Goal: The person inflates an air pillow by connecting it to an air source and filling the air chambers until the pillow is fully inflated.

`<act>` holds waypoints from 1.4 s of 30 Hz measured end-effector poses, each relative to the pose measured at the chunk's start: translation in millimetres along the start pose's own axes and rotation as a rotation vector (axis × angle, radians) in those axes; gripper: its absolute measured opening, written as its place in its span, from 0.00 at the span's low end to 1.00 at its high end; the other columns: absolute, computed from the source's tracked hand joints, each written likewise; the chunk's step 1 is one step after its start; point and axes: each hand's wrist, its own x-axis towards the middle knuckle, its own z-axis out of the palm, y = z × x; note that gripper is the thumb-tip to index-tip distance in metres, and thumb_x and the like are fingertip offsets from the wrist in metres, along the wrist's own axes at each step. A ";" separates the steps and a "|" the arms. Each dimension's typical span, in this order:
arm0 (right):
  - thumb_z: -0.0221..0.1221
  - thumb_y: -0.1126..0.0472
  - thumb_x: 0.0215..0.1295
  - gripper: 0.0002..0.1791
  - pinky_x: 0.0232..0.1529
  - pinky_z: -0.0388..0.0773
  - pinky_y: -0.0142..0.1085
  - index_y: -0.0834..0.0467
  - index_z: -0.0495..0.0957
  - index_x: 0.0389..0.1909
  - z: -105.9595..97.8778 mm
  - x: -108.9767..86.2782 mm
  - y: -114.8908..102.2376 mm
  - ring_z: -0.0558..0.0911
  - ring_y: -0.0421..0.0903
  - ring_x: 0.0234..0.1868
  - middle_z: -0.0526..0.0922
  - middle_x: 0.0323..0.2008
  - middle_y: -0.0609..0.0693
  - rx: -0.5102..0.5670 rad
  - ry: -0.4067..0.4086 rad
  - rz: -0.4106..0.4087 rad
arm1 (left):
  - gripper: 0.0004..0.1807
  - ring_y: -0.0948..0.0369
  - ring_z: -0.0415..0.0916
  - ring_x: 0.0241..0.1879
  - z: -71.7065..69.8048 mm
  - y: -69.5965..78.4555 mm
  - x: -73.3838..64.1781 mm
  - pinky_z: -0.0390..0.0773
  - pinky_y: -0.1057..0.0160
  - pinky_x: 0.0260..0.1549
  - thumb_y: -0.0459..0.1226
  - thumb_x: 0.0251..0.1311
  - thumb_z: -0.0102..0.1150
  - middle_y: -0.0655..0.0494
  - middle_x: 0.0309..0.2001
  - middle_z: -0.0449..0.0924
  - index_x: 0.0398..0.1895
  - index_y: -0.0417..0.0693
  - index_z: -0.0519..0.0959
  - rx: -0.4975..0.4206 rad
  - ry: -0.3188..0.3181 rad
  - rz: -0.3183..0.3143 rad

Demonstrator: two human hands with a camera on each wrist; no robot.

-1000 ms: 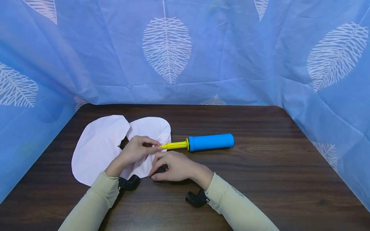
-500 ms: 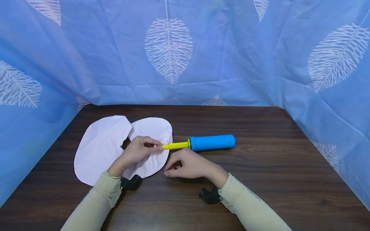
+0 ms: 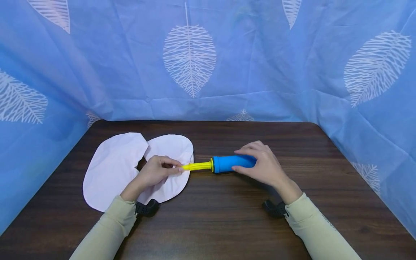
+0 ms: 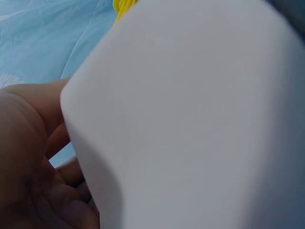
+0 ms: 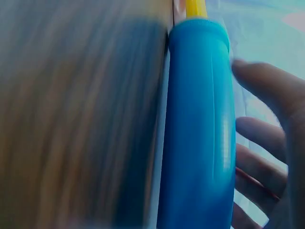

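Note:
A flat white deflated balloon (image 3: 110, 169) with two rounded lobes lies at the left of the table. My left hand (image 3: 156, 173) rests over it, thumb and forefinger pinching at the tip of a yellow nozzle (image 3: 200, 166). That nozzle belongs to a balloon pump (image 3: 227, 163) with a blue barrel. Across the barrel's right end my right hand (image 3: 264, 162) spreads, thumb on the near side and fingers on the far side. In the right wrist view its fingers (image 5: 262, 126) show a gap beside the barrel. White material (image 4: 176, 114) fills most of the left wrist view, hiding the left fingertips.
All of this lies on a dark wood table (image 3: 208, 224). A blue curtain with white leaf prints (image 3: 260, 57) surrounds its back and sides. Black wrist cameras (image 3: 147, 208) are strapped below both hands.
My right hand has moved right, from beside the balloon's near edge to over the pump's blue barrel, its fingers spreading apart. The left hand keeps its pinch at the nozzle tip.

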 end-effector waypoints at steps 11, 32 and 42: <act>0.80 0.48 0.59 0.35 0.60 0.79 0.61 0.50 0.84 0.67 -6.2 -8.1 15.2 0.82 0.58 0.60 0.86 0.60 0.55 -0.042 -0.182 0.053 | 0.13 0.58 0.70 0.27 1.1 -1.0 -1.3 0.67 0.68 0.24 0.39 0.64 0.76 0.56 0.30 0.80 0.50 0.48 0.93 -0.022 0.002 -0.004; 0.81 0.47 0.57 0.33 0.54 0.82 0.62 0.54 0.87 0.62 -58.2 -16.0 41.5 0.84 0.62 0.57 0.87 0.61 0.64 -0.183 -0.305 0.268 | 0.11 0.59 0.70 0.22 2.2 4.4 -2.5 0.69 0.67 0.21 0.36 0.65 0.74 0.52 0.35 0.84 0.49 0.46 0.93 0.021 -0.001 0.051; 0.82 0.46 0.53 0.36 0.50 0.80 0.60 0.58 0.86 0.62 -94.3 -25.5 66.4 0.81 0.67 0.57 0.82 0.63 0.71 -0.216 -0.366 0.368 | 0.11 0.60 0.70 0.22 0.9 5.0 -3.9 0.70 0.67 0.21 0.36 0.65 0.75 0.51 0.37 0.85 0.49 0.46 0.93 0.019 0.004 0.053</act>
